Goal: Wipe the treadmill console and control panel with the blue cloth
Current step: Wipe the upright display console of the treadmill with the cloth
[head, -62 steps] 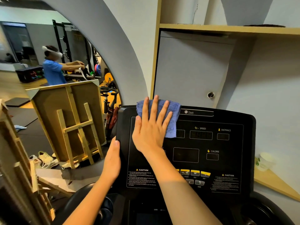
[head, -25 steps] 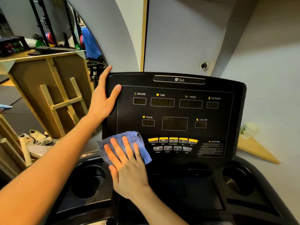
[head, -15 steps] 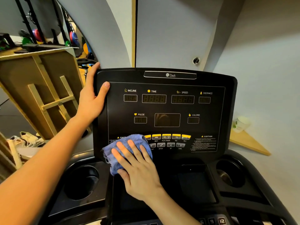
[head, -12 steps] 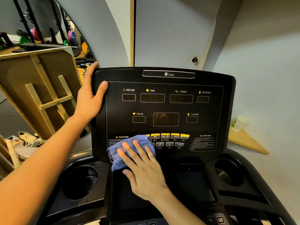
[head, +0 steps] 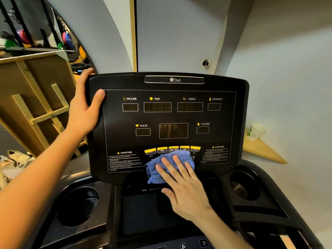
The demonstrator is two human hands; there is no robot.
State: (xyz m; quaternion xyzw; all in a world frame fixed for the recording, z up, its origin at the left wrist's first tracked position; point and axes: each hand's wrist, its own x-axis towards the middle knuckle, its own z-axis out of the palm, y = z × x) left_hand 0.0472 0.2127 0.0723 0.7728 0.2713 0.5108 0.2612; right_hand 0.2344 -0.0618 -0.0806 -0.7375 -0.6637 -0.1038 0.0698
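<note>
While flat, right hand atop blue cloth

The flat right hand covers most of the crumpled blue terry cloth, and the cloth hides the lower row of buttons just under the yellow keys. The small white caution print left of the cloth is too fine to read. The left hand has its fingers tucked behind the black treadmill console edge. Both forearms run out of frame.

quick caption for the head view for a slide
Right hand presses the blue cloth over the treadmill console button row while the left hand grips its upper-left edge.
</note>
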